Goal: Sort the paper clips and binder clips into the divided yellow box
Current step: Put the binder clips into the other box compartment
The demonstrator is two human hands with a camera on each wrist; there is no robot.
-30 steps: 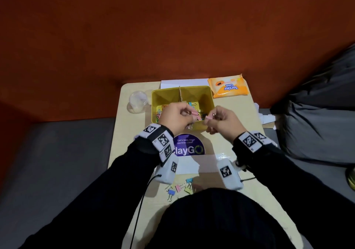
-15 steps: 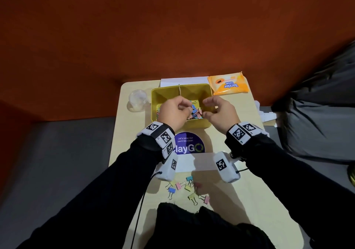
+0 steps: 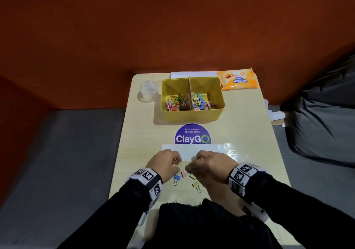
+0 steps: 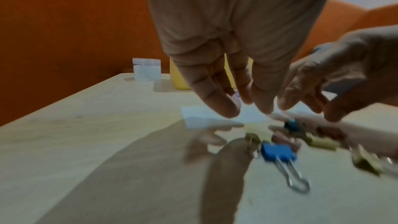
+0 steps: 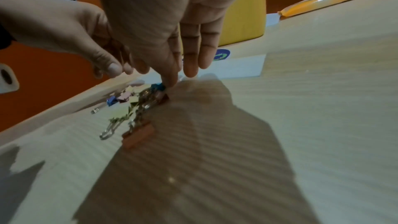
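The yellow box (image 3: 192, 114) stands at the table's far end, split by a cardboard divider (image 3: 190, 93). Coloured paper clips (image 3: 174, 103) fill its left half and binder clips (image 3: 201, 102) its right half. Several loose binder clips lie near the front edge, among them a blue one (image 3: 176, 177) (image 4: 277, 152), a pink one (image 3: 183, 174) and a yellow one (image 3: 196, 184). My left hand (image 3: 172, 162) (image 4: 241, 105) hovers just above them, fingers hanging down and empty. My right hand (image 3: 197, 164) (image 5: 183, 74) reaches down beside it, one fingertip (image 5: 170, 81) touching a teal clip (image 5: 159, 86).
A clear plastic cup (image 3: 148, 91) stands left of the box and an orange tissue pack (image 3: 238, 78) to its right. A round purple sticker (image 3: 192, 135) and a white paper strip (image 3: 194, 150) lie between box and hands. A pink clip (image 5: 140, 134) sits nearest me.
Both hands have drawn back from the box's right compartment to the loose binder clips near the front edge. The clips they pinched before are no longer in them.
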